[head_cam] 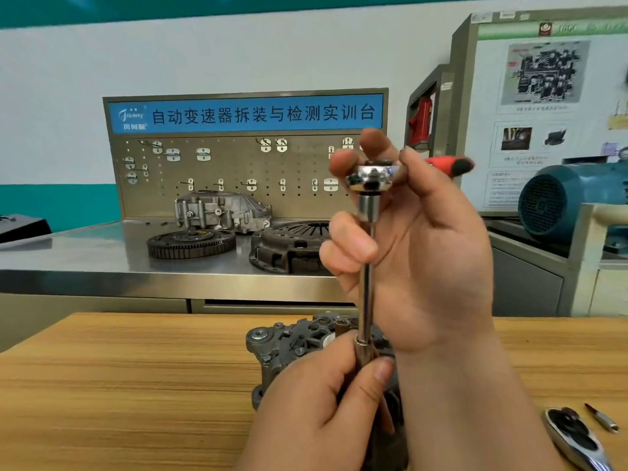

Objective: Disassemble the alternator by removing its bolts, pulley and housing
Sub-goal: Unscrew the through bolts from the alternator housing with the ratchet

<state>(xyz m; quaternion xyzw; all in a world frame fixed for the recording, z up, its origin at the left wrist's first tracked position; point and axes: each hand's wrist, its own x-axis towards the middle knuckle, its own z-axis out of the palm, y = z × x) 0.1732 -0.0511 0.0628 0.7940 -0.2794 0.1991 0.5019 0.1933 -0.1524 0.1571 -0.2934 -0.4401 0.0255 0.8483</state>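
Above the alternator (283,345), our right hand (424,266) curls round the ratchet head (372,176); our left hand (306,409) pinches the bar (366,294) low down; its tip seems hidden.

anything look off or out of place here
Nothing stands out. The chrome ratchet with long extension bar stands upright over the grey cast-metal alternator, right hand at its head, left hand low on the shaft. A spare chrome ratchet lies flat on the wooden table.
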